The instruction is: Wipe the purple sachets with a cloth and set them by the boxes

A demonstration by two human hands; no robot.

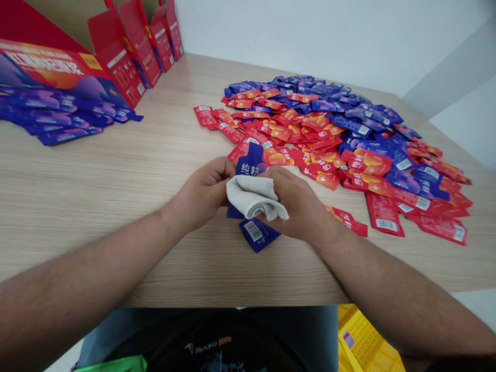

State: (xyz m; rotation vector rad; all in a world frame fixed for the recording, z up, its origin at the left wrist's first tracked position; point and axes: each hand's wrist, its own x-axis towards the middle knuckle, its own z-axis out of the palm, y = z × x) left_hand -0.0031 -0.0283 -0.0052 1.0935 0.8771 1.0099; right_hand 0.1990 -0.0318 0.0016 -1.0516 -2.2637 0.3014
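My left hand [205, 194] is closed, its fingers pinching the left edge of a blue spouted pouch [248, 159] with white lettering. In my right hand [298, 201] is a folded, whitish cloth [253, 192], which lies across the front of the pouch and hides its middle. Whether my right fingers also grip the pouch cannot be seen. Just below the cloth, a second blue pouch [260, 236] shows its barcode; its upper part is covered. Both hands are close together over the table, near its front edge.
A wide heap of red pouches [323, 155] and blue pouches [344, 111] spreads across the back and right. Several blue pouches [58, 113] lie stacked at left, before open red cartons [124, 72]. Below the table at right is a yellow crate [368, 336].
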